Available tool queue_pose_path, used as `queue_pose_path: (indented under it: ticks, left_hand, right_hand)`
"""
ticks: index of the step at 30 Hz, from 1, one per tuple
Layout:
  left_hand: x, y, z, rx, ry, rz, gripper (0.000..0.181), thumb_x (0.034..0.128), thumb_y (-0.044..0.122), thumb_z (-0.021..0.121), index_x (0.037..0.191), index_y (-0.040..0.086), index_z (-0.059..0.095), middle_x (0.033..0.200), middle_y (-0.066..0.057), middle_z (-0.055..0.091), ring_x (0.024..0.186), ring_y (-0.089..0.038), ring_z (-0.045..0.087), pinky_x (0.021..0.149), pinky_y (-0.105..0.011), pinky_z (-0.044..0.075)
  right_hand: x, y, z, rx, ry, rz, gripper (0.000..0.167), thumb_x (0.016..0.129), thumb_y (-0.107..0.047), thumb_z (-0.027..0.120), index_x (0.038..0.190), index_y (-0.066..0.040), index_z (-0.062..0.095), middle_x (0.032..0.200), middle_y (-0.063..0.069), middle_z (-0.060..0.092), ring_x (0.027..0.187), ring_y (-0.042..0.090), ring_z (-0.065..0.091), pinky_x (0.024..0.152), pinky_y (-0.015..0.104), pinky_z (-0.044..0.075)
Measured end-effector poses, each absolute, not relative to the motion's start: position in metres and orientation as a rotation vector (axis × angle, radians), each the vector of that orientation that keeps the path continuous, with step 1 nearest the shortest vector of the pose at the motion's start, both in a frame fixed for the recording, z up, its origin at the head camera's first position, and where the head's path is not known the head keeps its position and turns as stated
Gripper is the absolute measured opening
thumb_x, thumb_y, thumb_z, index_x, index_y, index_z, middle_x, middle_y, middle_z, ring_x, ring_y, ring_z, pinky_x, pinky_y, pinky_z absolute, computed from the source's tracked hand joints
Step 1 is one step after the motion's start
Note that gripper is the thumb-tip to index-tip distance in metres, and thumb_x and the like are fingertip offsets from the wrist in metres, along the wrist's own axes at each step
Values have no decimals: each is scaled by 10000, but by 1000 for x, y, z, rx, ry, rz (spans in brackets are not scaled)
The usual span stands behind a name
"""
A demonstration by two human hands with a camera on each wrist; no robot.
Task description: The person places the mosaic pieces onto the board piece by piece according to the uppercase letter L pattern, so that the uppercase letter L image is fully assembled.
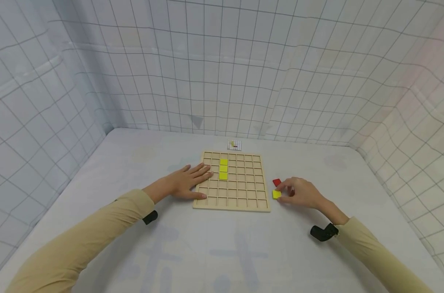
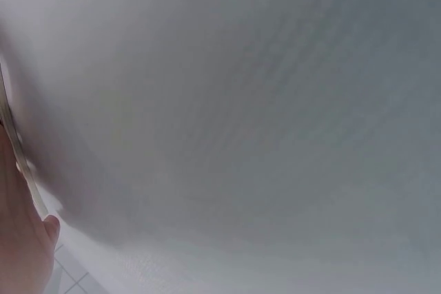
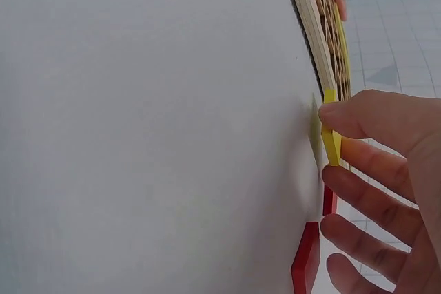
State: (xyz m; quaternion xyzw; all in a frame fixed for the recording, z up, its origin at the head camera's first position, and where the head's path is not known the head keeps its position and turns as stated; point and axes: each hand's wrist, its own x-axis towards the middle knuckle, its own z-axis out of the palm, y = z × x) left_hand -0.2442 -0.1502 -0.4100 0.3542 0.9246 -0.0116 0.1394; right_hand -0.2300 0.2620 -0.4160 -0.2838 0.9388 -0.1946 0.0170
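A wooden grid board (image 1: 243, 204) lies on the white table, with several yellow tiles (image 1: 223, 169) in one column of its cells. My left hand (image 1: 187, 183) rests spread on the board's left edge, fingers straight; the left wrist view shows part of that hand (image 2: 24, 232) at its edge. Beyond the board's right side, my right hand (image 1: 300, 193) pinches a yellow tile (image 1: 276, 194) between thumb and fingers. In the right wrist view this tile (image 3: 331, 144) is tilted, held by the hand (image 3: 393, 170) just off the table.
A red tile (image 1: 277, 182) lies right of the board, behind the yellow one. The right wrist view shows two red pieces, the nearer one (image 3: 306, 259) below the fingers. A small card with a printed grid (image 1: 234, 145) lies behind the board. Grid-patterned sheets (image 1: 222, 73) enclose the table.
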Motion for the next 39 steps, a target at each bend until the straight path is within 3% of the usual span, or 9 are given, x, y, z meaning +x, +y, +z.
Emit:
queue_pose_path:
  ticks: [5,11,18,22,28,39]
  left_hand:
    - [-244,-151,-409,1036,2672,-13,841,933,660,391,1564,185,104,1637,-67,34,1509,-297,13,1173,-595,103]
    - [-246,-151,-410,1037,2667,-18,844,930,667,387,1565,193,97,1638,-61,22,1510,-289,6,1176,-593,92]
    - [-248,-151,-411,1030,2663,-36,847,928,677,374,1565,205,76,1638,-45,1,1511,-270,-12,1181,-583,83]
    - [-247,-150,-409,1035,2661,-26,845,931,665,386,1565,190,89,1638,-60,16,1510,-285,1,1178,-591,82]
    - [-247,-151,-407,1032,2666,-29,843,931,663,390,1565,192,94,1638,-59,21,1510,-288,3,1176,-594,88]
    - [-246,-150,-411,1021,2664,-12,846,928,669,388,1565,202,87,1638,-55,12,1510,-287,-5,1175,-595,92]
  right_hand:
    - [-231,255,-413,-850,2965,-655,227,774,-248,792,980,-163,748,920,-26,693,688,74,531,551,196,423]
    - [-232,243,-410,-866,2988,-701,230,776,-253,773,991,-172,755,955,-47,724,762,83,564,614,202,438]
    - [-236,224,-405,-883,2995,-758,237,785,-269,770,997,-163,749,802,-29,665,667,87,496,561,204,372]
    - [-240,212,-405,-918,3008,-780,247,789,-264,774,1006,-148,746,844,-32,695,617,60,467,525,198,347]
    - [-246,190,-403,-936,2999,-843,269,783,-253,782,1018,-127,750,956,0,735,676,73,562,525,197,415]
    - [-254,142,-403,-847,2953,-880,263,767,-288,801,982,-140,764,906,-1,743,577,61,489,476,188,347]
